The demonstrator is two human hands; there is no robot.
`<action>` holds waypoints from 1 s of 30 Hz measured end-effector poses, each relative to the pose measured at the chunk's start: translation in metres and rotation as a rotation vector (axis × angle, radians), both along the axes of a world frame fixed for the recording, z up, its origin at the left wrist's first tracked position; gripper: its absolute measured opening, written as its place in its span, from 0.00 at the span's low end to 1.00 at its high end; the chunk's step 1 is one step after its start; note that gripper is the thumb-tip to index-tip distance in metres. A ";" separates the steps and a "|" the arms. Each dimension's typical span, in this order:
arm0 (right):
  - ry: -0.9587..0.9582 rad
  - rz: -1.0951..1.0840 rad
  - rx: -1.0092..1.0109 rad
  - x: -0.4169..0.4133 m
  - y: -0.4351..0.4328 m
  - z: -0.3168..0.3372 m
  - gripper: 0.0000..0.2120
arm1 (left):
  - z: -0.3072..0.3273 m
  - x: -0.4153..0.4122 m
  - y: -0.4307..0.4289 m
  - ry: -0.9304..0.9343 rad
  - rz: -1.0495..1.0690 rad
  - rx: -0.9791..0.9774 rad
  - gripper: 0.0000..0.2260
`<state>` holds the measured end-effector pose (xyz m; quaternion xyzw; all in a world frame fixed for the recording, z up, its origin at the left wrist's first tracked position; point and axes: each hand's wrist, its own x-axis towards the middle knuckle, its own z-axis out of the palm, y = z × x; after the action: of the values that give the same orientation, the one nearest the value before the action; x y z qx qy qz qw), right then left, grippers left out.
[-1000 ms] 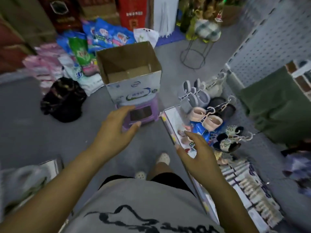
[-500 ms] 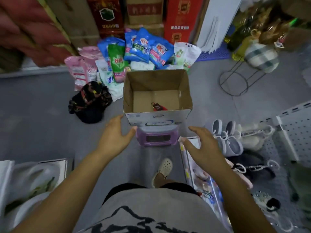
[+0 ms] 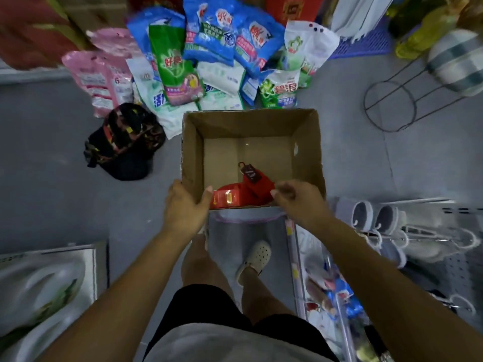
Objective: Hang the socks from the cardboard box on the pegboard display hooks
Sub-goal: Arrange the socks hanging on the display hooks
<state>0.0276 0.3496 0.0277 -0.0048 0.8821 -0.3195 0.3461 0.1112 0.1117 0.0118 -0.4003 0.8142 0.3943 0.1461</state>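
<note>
One open cardboard box (image 3: 308, 152) stands in the middle of the view, above a grey floor (image 3: 52, 178). Inside it, against the near wall, lies one bundle of red socks (image 3: 257, 190) with one dark tag (image 3: 251, 174) on a small hook. Just left of it, touching, lies one red pack with a yellow mark (image 3: 225, 200).

Two bare hands are at the box's near rim. The left hand (image 3: 184, 205) grips the near left corner: its thumb lies inside the wall and its fingers (image 3: 172, 190), pressed together, lie outside. The right hand (image 3: 299, 201) is at the near right part of the rim with its fingers (image 3: 283, 190) curled together. Its fingertips are right at the edge of the red socks, but whether they pinch the cloth cannot be told.

To the right a white pegboard (image 3: 462, 267) carries hooks. Two grey slippers (image 3: 363, 216) hang there side by side, with paler ones below them.

Behind the box lies a heap of detergent bags (image 3: 177, 71), pink, blue, green and white, overlapping too much to count. One black bag (image 3: 122, 145) sits left of the box, and one wire stand (image 3: 389, 105) is to the right. One white clog (image 3: 257, 257) shows on a foot below.
</note>
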 end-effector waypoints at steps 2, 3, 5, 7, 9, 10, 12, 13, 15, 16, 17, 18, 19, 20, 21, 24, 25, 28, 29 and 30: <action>-0.085 0.041 0.075 -0.025 -0.013 -0.029 0.15 | -0.026 -0.021 -0.013 -0.034 -0.001 0.002 0.40; -0.123 0.075 0.111 -0.037 -0.018 -0.041 0.15 | -0.035 -0.028 -0.018 -0.035 0.004 0.001 0.35; -0.164 0.156 0.179 -0.061 -0.025 -0.067 0.14 | -0.051 -0.038 -0.022 -0.039 0.007 0.002 0.27; -0.207 0.199 0.232 -0.085 -0.032 -0.094 0.14 | -0.064 -0.044 -0.022 -0.033 -0.014 -0.036 0.22; -0.267 0.202 0.247 -0.101 -0.039 -0.122 0.15 | -0.074 -0.043 -0.021 -0.002 -0.064 -0.147 0.20; -0.292 0.190 0.245 -0.107 -0.043 -0.136 0.17 | -0.078 -0.040 -0.021 0.006 -0.087 -0.206 0.20; -0.323 0.139 0.226 -0.111 -0.051 -0.159 0.20 | -0.086 -0.036 -0.022 0.003 -0.122 -0.268 0.22; -0.345 0.082 0.204 -0.112 -0.055 -0.170 0.22 | -0.089 -0.036 -0.023 0.000 -0.130 -0.286 0.23; -0.416 -0.066 0.146 -0.107 -0.062 -0.187 0.23 | -0.091 -0.038 -0.021 0.008 -0.137 -0.317 0.25; -0.438 -0.119 0.131 -0.103 -0.065 -0.196 0.24 | -0.091 -0.038 -0.021 0.014 -0.142 -0.328 0.26; -0.459 -0.153 0.131 -0.099 -0.068 -0.201 0.25 | -0.091 -0.038 -0.020 0.020 -0.147 -0.340 0.27; -0.479 -0.169 0.138 -0.095 -0.070 -0.204 0.26 | -0.092 -0.038 -0.020 0.021 -0.149 -0.343 0.28; -0.498 -0.180 0.143 -0.092 -0.070 -0.209 0.27 | -0.092 -0.037 -0.020 0.022 -0.149 -0.339 0.29; -0.511 -0.178 0.157 -0.089 -0.069 -0.214 0.26 | -0.093 -0.037 -0.021 0.022 -0.147 -0.334 0.29; -0.519 -0.172 0.172 -0.087 -0.068 -0.215 0.26 | -0.093 -0.037 -0.021 0.021 -0.147 -0.331 0.29; -0.471 -0.141 0.176 -0.083 -0.062 -0.218 0.22 | -0.092 -0.038 -0.020 0.027 -0.142 -0.331 0.28; -0.442 -0.134 0.158 -0.083 -0.060 -0.217 0.21 | -0.092 -0.038 -0.020 0.036 -0.140 -0.338 0.27; -0.372 0.046 0.079 -0.089 -0.060 -0.207 0.16 | -0.093 -0.039 -0.019 0.051 -0.136 -0.356 0.26; -0.359 0.173 0.070 -0.091 -0.063 -0.204 0.15 | -0.093 -0.039 -0.018 0.055 -0.132 -0.362 0.26; -0.338 0.318 0.092 -0.093 -0.069 -0.201 0.14 | -0.093 -0.039 -0.018 0.055 -0.128 -0.364 0.26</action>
<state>-0.0650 0.2806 -0.1736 -0.0745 0.8133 -0.2167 0.5349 0.0720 0.0940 -0.0817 -0.3565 0.8997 0.2409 0.0739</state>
